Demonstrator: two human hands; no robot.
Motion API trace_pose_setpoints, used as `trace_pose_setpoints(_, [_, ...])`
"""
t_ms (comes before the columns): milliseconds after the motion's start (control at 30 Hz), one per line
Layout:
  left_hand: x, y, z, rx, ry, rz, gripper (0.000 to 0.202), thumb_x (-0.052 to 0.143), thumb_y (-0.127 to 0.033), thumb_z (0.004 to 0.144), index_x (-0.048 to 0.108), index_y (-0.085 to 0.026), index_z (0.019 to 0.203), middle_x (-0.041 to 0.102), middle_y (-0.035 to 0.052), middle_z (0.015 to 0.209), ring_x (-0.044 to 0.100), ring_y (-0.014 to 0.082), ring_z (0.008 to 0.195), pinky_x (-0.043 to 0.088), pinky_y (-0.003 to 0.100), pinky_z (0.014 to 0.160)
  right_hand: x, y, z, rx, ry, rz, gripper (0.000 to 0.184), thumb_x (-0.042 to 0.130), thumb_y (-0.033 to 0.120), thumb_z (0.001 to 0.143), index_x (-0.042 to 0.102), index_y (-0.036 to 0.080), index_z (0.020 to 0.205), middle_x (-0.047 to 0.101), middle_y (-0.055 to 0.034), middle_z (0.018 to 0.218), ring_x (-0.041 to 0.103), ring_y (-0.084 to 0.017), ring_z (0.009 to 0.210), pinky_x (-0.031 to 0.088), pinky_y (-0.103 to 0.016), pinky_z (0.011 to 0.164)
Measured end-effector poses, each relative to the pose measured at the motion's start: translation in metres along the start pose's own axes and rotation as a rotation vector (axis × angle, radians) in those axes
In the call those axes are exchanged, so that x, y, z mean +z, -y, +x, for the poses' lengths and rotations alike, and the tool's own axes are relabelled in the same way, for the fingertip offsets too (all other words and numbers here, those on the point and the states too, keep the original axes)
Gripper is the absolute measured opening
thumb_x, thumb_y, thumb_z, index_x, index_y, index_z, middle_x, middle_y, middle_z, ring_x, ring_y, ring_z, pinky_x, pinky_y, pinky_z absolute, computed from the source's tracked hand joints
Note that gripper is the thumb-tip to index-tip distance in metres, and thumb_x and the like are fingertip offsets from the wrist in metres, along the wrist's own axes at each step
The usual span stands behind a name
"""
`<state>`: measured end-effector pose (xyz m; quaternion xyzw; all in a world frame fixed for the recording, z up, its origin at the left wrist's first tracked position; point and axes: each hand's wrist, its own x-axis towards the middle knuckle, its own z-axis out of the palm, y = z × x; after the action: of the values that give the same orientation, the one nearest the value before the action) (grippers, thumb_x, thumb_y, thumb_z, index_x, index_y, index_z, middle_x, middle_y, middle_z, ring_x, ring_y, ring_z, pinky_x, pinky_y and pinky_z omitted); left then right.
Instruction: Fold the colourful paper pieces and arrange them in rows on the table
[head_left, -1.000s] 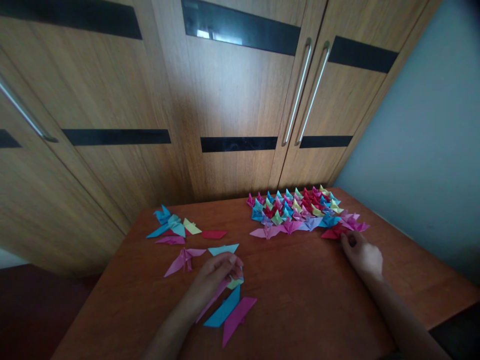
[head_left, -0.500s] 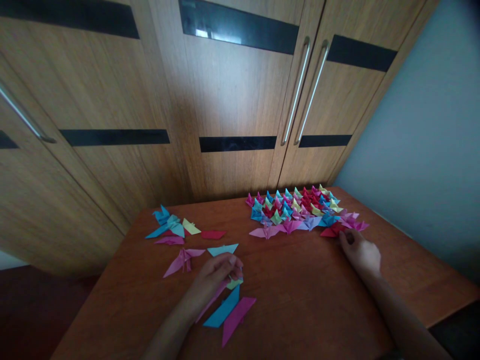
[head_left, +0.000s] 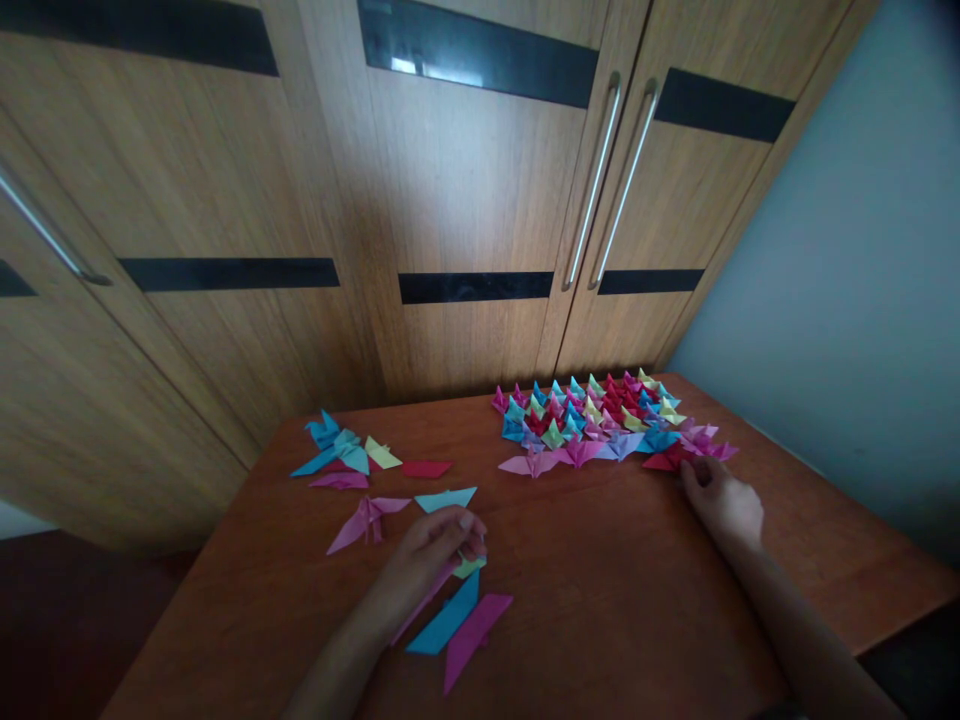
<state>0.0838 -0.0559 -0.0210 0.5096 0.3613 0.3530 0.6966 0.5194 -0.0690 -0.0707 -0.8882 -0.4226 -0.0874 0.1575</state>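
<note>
My right hand [head_left: 724, 505] pinches the near side of a red paper crane [head_left: 666, 459] at the right end of the front row of folded cranes [head_left: 577, 452]. The red crane touches or nearly touches a blue crane [head_left: 658, 438] behind it. My left hand [head_left: 446, 535] is closed, fingers curled, above several flat-folded cranes; whatever lies inside its fingers is hidden. Around it are a light blue folded crane [head_left: 445, 499], a pale green one [head_left: 470, 567], a blue one [head_left: 446, 620] and a magenta one [head_left: 475, 637]. A pink crane [head_left: 367, 520] with spread wings lies left of it.
Blue and teal cranes [head_left: 349, 450] lie heaped at the table's back left, with a yellow one [head_left: 382, 453] and a red one [head_left: 427, 469] beside them. The wooden table [head_left: 600, 600] meets a wardrobe [head_left: 465, 180] behind and a wall [head_left: 840, 300] at right.
My right hand and the red crane have shifted very slightly to the right. My left hand and the other cranes stay where they were.
</note>
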Motion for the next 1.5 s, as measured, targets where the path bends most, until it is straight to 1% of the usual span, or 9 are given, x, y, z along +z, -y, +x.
trace_pose_setpoints(133, [0.000,0.001,0.001,0.003,-0.011,0.007,0.031,0.056,-0.044,0.084,0.066,-0.015,0.083,0.063,0.0049,0.075,0.058,0.0163,0.072,0.043,0.027,0.068,-0.002,0.000,-0.005,0.011,-0.019,0.068,0.045,0.044,0.054,0.083,0.062,0.020,0.106,0.068,-0.0091,0.073,0.065,-0.026,0.069,0.044,-0.031,0.058])
trace_pose_setpoints(267, [0.000,0.000,0.000,0.014,0.001,0.005,0.029,0.054,-0.041,0.086,0.065,-0.015,0.084,0.064,0.0053,0.075,0.058,0.0166,0.073,0.042,0.027,0.069,-0.001,-0.003,-0.007,0.033,0.000,0.088,0.045,0.046,0.056,0.081,0.062,0.022,0.106,0.070,-0.0080,0.077,0.066,-0.028,0.072,0.046,-0.033,0.060])
trace_pose_setpoints(533, [0.000,0.000,0.000,0.030,0.002,0.004,0.029,0.053,-0.041,0.086,0.066,-0.015,0.084,0.065,0.0055,0.075,0.058,0.0159,0.070,0.042,0.025,0.067,0.001,-0.005,-0.002,0.011,0.050,0.018,0.046,0.042,0.054,0.083,0.066,0.022,0.106,0.069,-0.0117,0.079,0.065,-0.029,0.072,0.045,-0.033,0.057])
trace_pose_setpoints(1100, [0.000,-0.001,-0.002,0.020,0.005,0.040,0.029,0.052,-0.041,0.086,0.066,-0.015,0.085,0.065,0.0057,0.076,0.059,0.0165,0.072,0.042,0.026,0.068,-0.002,-0.004,-0.002,-0.006,0.073,0.008,0.046,0.041,0.053,0.083,0.066,0.022,0.107,0.069,-0.0120,0.079,0.066,-0.029,0.071,0.044,-0.032,0.054])
trace_pose_setpoints(1233, [0.000,-0.002,-0.003,0.030,0.006,0.045,0.029,0.052,-0.041,0.087,0.065,-0.015,0.086,0.065,0.0060,0.078,0.059,0.0167,0.074,0.042,0.026,0.069,-0.006,-0.002,-0.009,0.055,0.000,0.048,0.048,0.044,0.055,0.082,0.064,0.020,0.108,0.069,-0.0124,0.076,0.066,-0.030,0.070,0.045,-0.033,0.055])
trace_pose_setpoints(1300, [0.001,-0.004,-0.003,0.031,-0.007,0.047,0.029,0.052,-0.041,0.086,0.065,-0.015,0.085,0.065,0.0059,0.077,0.059,0.0167,0.074,0.043,0.026,0.069,-0.010,0.003,-0.017,0.097,-0.092,0.090,0.049,0.045,0.055,0.082,0.061,0.019,0.109,0.069,-0.0122,0.075,0.065,-0.030,0.069,0.045,-0.033,0.055])
trace_pose_setpoints(1367, [0.000,-0.008,-0.003,0.045,-0.041,0.074,0.028,0.053,-0.040,0.086,0.065,-0.015,0.084,0.065,0.0052,0.075,0.059,0.0164,0.072,0.043,0.026,0.068,-0.015,0.016,-0.029,0.061,-0.162,0.175,0.046,0.047,0.052,0.081,0.060,0.018,0.108,0.069,-0.0105,0.075,0.065,-0.028,0.067,0.045,-0.032,0.055])
trace_pose_setpoints(1433, [-0.002,-0.012,-0.002,0.071,-0.095,0.142,0.027,0.052,-0.039,0.086,0.064,-0.016,0.083,0.065,0.0044,0.074,0.058,0.0163,0.070,0.044,0.026,0.066,-0.021,0.039,-0.044,-0.079,-0.157,0.324,0.038,0.049,0.048,0.082,0.059,0.019,0.105,0.069,-0.0073,0.074,0.065,-0.024,0.065,0.045,-0.029,0.056])
trace_pose_setpoints(1500, [-0.007,-0.016,-0.002,0.115,-0.162,0.258,0.025,0.052,-0.038,0.085,0.064,-0.016,0.084,0.065,0.0037,0.074,0.058,0.0171,0.070,0.045,0.026,0.065,-0.026,0.071,-0.062,-0.264,-0.060,0.499,0.031,0.048,0.044,0.083,0.058,0.021,0.101,0.069,-0.0044,0.075,0.064,-0.020,0.063,0.045,-0.026,0.056])
